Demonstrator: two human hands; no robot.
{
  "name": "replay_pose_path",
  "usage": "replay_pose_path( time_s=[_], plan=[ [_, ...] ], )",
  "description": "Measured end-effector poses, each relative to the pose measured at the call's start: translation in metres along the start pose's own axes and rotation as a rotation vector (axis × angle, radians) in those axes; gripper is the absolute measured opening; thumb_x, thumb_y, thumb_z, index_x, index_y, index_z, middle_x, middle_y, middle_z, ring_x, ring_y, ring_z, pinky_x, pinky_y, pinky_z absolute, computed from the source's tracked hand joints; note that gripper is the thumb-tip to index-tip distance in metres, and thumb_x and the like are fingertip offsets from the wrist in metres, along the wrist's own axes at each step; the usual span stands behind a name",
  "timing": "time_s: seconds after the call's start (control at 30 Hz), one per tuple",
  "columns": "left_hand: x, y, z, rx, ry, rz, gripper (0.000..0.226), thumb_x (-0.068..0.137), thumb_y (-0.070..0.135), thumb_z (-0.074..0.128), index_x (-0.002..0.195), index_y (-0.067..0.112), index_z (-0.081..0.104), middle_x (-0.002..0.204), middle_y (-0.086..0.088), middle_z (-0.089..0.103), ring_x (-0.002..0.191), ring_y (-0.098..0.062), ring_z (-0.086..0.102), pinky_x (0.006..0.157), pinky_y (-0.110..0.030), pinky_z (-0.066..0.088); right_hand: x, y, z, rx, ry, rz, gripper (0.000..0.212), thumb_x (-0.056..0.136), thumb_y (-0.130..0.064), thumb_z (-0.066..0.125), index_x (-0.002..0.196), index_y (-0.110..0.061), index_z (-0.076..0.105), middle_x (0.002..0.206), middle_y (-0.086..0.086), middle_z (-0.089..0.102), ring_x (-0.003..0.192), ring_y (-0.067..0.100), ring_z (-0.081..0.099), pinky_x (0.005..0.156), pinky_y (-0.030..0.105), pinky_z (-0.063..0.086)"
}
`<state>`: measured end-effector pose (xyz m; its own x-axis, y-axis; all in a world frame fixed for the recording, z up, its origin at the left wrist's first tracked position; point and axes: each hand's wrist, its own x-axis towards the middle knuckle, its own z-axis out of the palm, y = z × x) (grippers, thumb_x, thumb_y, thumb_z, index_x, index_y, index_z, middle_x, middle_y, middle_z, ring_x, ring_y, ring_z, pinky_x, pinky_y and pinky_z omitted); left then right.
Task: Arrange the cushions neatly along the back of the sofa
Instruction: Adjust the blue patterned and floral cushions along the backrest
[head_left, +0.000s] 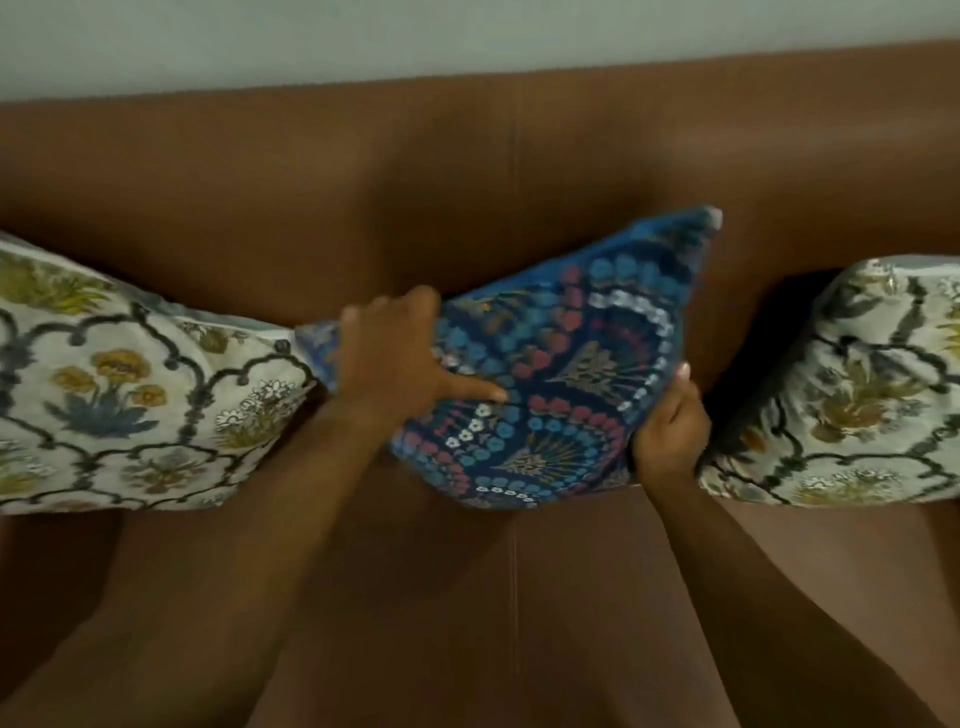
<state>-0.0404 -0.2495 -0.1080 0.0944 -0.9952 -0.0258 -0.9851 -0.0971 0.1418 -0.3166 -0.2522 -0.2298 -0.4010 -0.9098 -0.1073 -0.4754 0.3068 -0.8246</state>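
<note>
Left hand (395, 358) and right hand (670, 426) grip the blue cushion (561, 364), tilted mid-sofa (467, 171) between two cream cushions (130, 395); uneven pressure could leave it leaning crooked or nudge a neighbour.

At the frame's centre, the blue cushion (561, 364) carries fans of red, light-blue and white dots. The cream cushions at left (135, 395) and right (852, 400) show yellow flowers within dark scalloped lines. The sofa (467, 166) is plain brown; the wall (363, 36) at top, pale grey.

Both cream cushions (130, 395) (852, 395) cropped by frame edges (whole view motion-blurred).
</note>
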Motion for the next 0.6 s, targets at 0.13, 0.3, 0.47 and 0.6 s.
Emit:
replay_pose_path(
  time_s=[0.13, 0.3, 0.47, 0.6],
  plan=[
    [-0.047, -0.063, -0.022, -0.377, 0.188, -0.258, 0.097, 0.038, 0.085, 0.067, 0.095, 0.007, 0.052, 0.088, -0.008, 0.066, 0.084, -0.034, 0.067, 0.067, -0.044, 0.05, 0.001, -0.114, -0.019, -0.096, 0.004, -0.401, 0.052, 0.107, -0.041, 0.025, 0.085, -0.009, 0.059, 0.08, 0.003, 0.06, 0.074, 0.023, 0.052, 0.069, 0.036, 0.033],
    [-0.029, -0.084, -0.023, -0.396, 0.211, -0.251, 0.094, 0.043, 0.088, 0.068, 0.09, 0.009, 0.044, 0.081, -0.003, 0.054, 0.076, -0.032, 0.061, 0.059, -0.037, 0.041, 0.007, -0.138, 0.011, -0.163, -0.044, -0.431, 0.053, 0.102, -0.053, 0.019, 0.079, -0.015, 0.047, 0.078, 0.015, 0.066, 0.075, 0.04, 0.062, 0.07, 0.048, 0.047],
    [-0.024, -0.098, 0.005, -0.274, 0.22, -0.155, 0.108, 0.047, 0.102, 0.046, 0.09, 0.003, 0.053, 0.084, -0.014, 0.057, 0.081, -0.035, 0.059, 0.062, -0.043, 0.043, 0.004, -0.107, 0.026, -0.242, -0.047, -0.364, 0.051, 0.101, -0.056, 0.019, 0.081, -0.016, 0.043, 0.077, 0.01, 0.058, 0.079, 0.04, 0.059, 0.074, 0.052, 0.047],
    [-0.051, -0.099, 0.014, -0.215, 0.223, -0.26, 0.116, 0.054, 0.097, 0.053, 0.119, 0.001, 0.059, 0.11, -0.021, 0.064, 0.105, -0.041, 0.059, 0.085, -0.053, 0.047, -0.011, -0.097, 0.009, -0.238, -0.043, -0.368, 0.057, 0.102, -0.056, 0.028, 0.098, -0.008, 0.06, 0.097, 0.013, 0.064, 0.095, 0.035, 0.056, 0.085, 0.043, 0.04]
  ],
)
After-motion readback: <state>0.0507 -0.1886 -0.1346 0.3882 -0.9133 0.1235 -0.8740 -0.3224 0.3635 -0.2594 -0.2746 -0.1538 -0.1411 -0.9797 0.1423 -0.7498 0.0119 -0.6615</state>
